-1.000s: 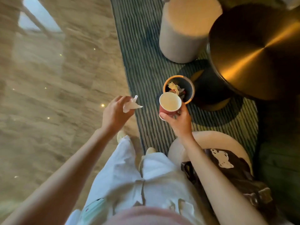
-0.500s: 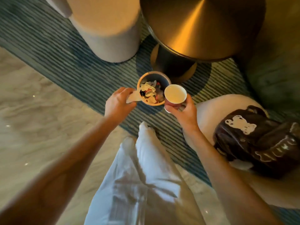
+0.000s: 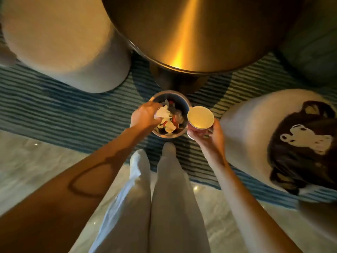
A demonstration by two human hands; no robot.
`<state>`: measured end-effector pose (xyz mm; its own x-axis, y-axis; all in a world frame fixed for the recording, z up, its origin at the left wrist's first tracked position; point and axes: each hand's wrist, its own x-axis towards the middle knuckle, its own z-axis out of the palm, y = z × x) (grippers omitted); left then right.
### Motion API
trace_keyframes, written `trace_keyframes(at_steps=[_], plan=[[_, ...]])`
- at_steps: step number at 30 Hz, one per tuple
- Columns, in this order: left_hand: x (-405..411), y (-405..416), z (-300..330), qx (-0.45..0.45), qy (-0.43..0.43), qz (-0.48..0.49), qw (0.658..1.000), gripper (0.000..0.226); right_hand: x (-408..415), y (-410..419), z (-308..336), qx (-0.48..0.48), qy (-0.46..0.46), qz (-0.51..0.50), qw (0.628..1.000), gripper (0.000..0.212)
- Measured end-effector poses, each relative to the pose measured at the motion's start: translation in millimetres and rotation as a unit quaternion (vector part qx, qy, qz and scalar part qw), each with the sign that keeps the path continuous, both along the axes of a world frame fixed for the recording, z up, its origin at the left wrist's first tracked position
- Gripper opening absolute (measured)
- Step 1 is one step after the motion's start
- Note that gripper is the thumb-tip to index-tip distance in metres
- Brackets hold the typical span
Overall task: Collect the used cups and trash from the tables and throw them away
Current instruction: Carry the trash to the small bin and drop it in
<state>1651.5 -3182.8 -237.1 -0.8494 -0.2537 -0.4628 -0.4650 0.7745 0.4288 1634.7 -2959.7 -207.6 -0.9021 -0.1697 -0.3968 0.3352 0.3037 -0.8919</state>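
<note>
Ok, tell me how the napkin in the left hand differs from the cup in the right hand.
The napkin is white and crumpled; the cup is red outside, rigid and round. The left hand holds the napkin over the open bin; the right hand holds the cup upright beside the bin's rim. Both are in hand, not yet dropped in.

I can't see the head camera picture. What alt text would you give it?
Seen from above, a person's left hand holds a crumpled white napkin over a small round trash bin already full of rubbish, while the right hand holds a red paper cup beside the bin. The bin stands on a striped rug below a round brass-coloured table.
</note>
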Motion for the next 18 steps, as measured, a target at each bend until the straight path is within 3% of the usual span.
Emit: trace_keyframes(at_steps=[9, 13, 18], plan=[[-18, -6, -116, -0.035, -0.027, -0.133, 0.990, 0.054, 6, -31, -90, 0.030, -0.010, -0.072, 0.997, 0.064], [-3, -18, -109, -0.078, 0.046, -0.217, 0.972, 0.056, 18, -46, -101, 0.054, 0.010, -0.097, 0.994, 0.069], [20, -37, -79, -0.125, 0.104, -0.238, 0.958, 0.054, 20, -78, -123, 0.191, 0.043, -0.080, 0.977, 0.079]])
